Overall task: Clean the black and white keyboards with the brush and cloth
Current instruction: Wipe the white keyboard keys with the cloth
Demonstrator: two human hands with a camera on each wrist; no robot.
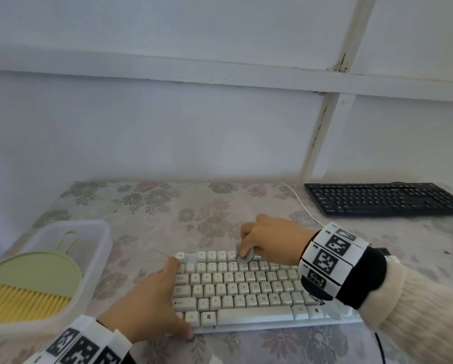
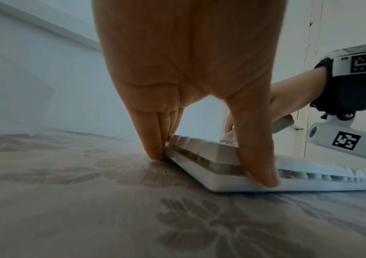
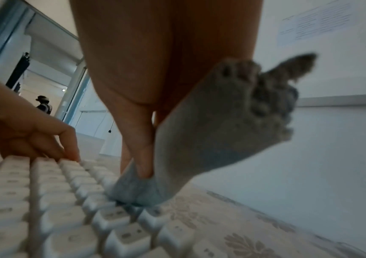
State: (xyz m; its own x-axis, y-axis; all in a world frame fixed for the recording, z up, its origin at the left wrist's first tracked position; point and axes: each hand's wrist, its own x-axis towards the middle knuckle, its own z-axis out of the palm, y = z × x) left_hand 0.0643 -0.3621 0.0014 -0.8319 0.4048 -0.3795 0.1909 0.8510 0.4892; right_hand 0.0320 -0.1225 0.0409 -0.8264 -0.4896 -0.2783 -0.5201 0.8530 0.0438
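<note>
The white keyboard (image 1: 246, 287) lies on the table in front of me. My left hand (image 1: 176, 295) holds its left end, with the fingers (image 2: 153, 148) against the back corner and the thumb (image 2: 263, 174) on the front edge. My right hand (image 1: 246, 248) pinches a grey cloth (image 1: 249, 255) and presses it onto the top row of keys. In the right wrist view the cloth (image 3: 211, 131) hangs bunched from that hand, its lower tip on the keys (image 3: 56, 218). The black keyboard (image 1: 385, 198) lies at the far right.
A green brush with yellow bristles (image 1: 31, 282) lies in a translucent plastic box (image 1: 99, 237) at the left. A white cable (image 1: 298, 203) runs back from the white keyboard. A floral cover (image 1: 167, 206) spreads over the table, and a wall stands close behind.
</note>
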